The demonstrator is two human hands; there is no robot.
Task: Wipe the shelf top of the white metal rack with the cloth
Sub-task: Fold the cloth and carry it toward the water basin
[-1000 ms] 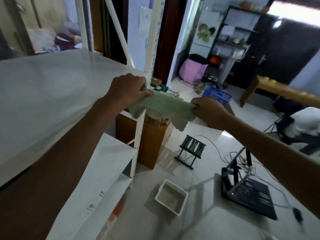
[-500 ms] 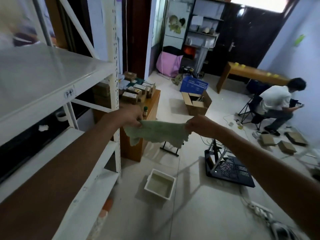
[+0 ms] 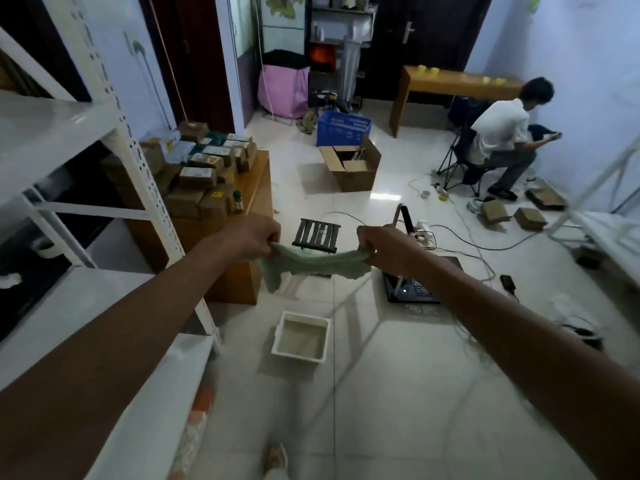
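Green cloth (image 3: 313,263) stretched midair between left hand (image 3: 254,237) and right hand (image 3: 382,245), each pinching one end, right of rack (image 3: 138,161). Looks soft, light, limp; best bunched in one palm for wiping.

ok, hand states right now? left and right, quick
Left hand: closed, gripping one end of the cloth.
Right hand: closed, gripping the other end of the cloth.

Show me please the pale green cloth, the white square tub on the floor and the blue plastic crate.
pale green cloth (image 3: 313,264), head view, middle of the stretched part
white square tub (image 3: 300,355), head view, near rim
blue plastic crate (image 3: 343,130), head view, front wall
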